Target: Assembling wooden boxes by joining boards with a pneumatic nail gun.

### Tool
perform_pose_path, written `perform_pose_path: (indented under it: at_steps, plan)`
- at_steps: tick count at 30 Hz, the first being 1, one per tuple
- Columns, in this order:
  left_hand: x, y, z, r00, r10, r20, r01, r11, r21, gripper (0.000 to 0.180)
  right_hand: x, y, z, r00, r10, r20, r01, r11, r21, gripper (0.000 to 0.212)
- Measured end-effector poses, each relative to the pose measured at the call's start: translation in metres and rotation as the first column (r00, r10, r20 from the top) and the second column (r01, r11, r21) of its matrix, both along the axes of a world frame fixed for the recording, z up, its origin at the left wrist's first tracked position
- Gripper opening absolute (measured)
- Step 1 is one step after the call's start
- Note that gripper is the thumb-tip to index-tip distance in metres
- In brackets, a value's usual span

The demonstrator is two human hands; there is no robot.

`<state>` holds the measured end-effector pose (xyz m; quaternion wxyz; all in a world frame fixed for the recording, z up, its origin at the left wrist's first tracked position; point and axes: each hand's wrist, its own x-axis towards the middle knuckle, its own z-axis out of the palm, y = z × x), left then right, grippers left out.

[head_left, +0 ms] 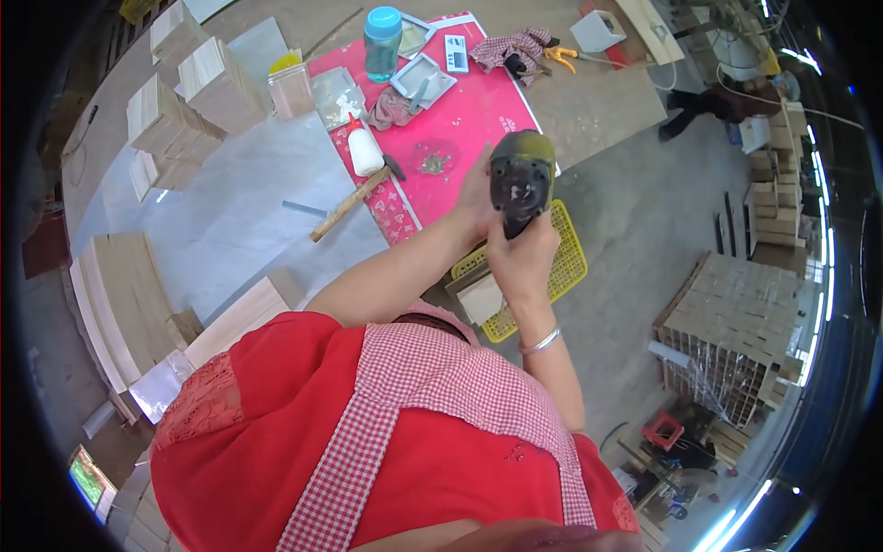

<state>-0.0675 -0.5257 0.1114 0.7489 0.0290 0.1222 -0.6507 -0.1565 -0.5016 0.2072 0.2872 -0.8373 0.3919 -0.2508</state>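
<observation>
My right hand (524, 247) is wrapped around the black grip of a power drill (521, 175) with an olive-yellow top, held up above the table's right edge. I see the drill from behind, so its front end is hidden. Close against its left side is my left hand (475, 193); the drill covers its fingers, and whether it holds anything does not show. Under my forearms, a yellow plastic basket (572, 241) stands with a pale wooden piece (480, 299) at its near side. On the pink table cover (460, 115), left of the drill, lies a dark, rough patch.
A hammer (354, 204), a white glue bottle (364, 150), a metal strip (303, 209) and a blue-lidded jar (382, 46) are on the table. Wooden stacks (170, 120) stand left. Pliers (559, 57) lie far right. Beyond the floor are stacked panels (731, 304) and another person (727, 103).
</observation>
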Motion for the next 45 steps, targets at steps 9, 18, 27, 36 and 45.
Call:
perform_pose_path:
  at_steps: [9,18,27,36,45]
  plan:
    - [0.021,-0.035,-0.053,0.936,-0.070,-0.345,-0.047,0.946,-0.320,0.048,0.056,-0.033,-0.017,0.971,-0.003,-0.240,-0.032,0.989,-0.141,0.031]
    - [0.039,-0.032,-0.039,0.992,0.122,0.018,-0.123,0.992,0.012,0.060,0.042,-0.099,-0.007,0.981,0.130,-0.143,-0.068,0.925,0.374,0.015]
    - [0.026,-0.046,-0.024,0.995,0.066,0.075,-0.075,0.989,0.127,0.059,0.029,-0.099,0.001,0.997,0.006,0.080,-0.044,0.878,0.476,0.014]
    - [0.019,-0.075,-0.033,0.986,0.153,-0.068,-0.159,0.984,-0.085,0.045,0.052,-0.058,0.002,0.995,0.052,-0.090,-0.069,0.978,-0.198,0.024]
    - [0.039,-0.058,-0.015,0.980,0.194,0.050,-0.194,0.981,-0.011,0.041,0.059,-0.047,-0.007,0.970,0.014,-0.242,-0.060,0.981,-0.183,0.043]
